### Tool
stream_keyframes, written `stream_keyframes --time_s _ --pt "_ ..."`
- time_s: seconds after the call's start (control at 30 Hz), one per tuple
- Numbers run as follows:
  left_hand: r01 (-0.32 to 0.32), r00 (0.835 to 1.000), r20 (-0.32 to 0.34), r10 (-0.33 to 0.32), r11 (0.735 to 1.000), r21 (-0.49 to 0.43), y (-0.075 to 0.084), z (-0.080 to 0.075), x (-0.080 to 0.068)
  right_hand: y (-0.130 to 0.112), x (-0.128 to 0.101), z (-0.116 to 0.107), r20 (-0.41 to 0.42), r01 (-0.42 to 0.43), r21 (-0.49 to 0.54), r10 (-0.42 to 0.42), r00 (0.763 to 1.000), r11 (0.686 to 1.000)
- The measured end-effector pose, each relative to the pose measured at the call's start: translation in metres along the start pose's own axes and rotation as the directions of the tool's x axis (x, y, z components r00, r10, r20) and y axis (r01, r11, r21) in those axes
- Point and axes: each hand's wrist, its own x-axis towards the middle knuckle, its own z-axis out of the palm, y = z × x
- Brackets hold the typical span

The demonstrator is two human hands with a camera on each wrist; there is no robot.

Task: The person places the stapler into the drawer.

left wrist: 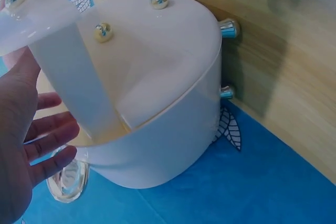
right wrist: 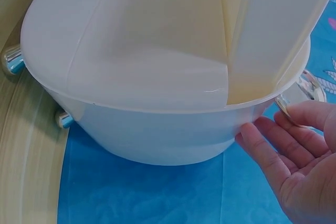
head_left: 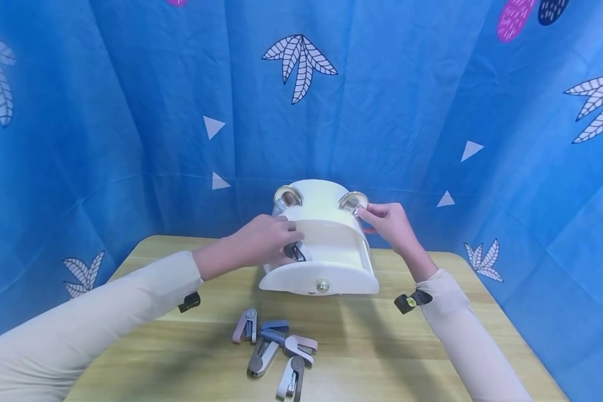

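A white box (head_left: pixel 314 195) with two gold-rimmed round eyes stands at the table's back, its drawer (head_left: pixel 331 245) pulled out toward me. My left hand (head_left: pixel 268 240) reaches over the drawer's left side and holds a small dark stapler (head_left: pixel 295 252) inside it. In the left wrist view that stapler is hidden behind the drawer, while several fingers (left wrist: pixel 52 129) show beside it. With thumb and fingers my right hand (head_left: pixel 389 223) pinches the rim of the right eye (head_left: pixel 353 202). The right wrist view shows this hand (right wrist: pixel 294 150) at the box's side, its thumb on the metal rim.
In front of the box lie several small staplers: a pink one (head_left: pixel 244 326), a blue one (head_left: pixel 274 330), a grey one (head_left: pixel 263 357) and white ones (head_left: pixel 297 349) close together. A gold knob (head_left: pixel 322 285) sticks out of the drawer front. Blue cloth (head_left: pixel 382 111) hangs behind the wooden table (head_left: pixel 422 357).
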Motion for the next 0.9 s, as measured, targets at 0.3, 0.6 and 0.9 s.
stream_keyframes --time_s 0.3,0.6,0.9 --pt "-0.068 0.987 -0.146 0.062 0.997 -0.036 -0.008 -0.004 0.002 0.002 0.000 -0.001 0.000 0.000 0.000 0.000 1.000 1.000" --pt "-0.040 0.973 -0.228 0.019 0.995 -0.091 -0.005 -0.021 -0.001 0.005 0.000 0.000 -0.005 0.012 0.007 -0.012 1.000 1.000" --pt "-0.181 0.889 -0.445 0.108 0.976 -0.123 0.026 -0.043 -0.010 0.004 0.001 -0.001 -0.009 0.023 0.001 -0.023 1.000 1.000"
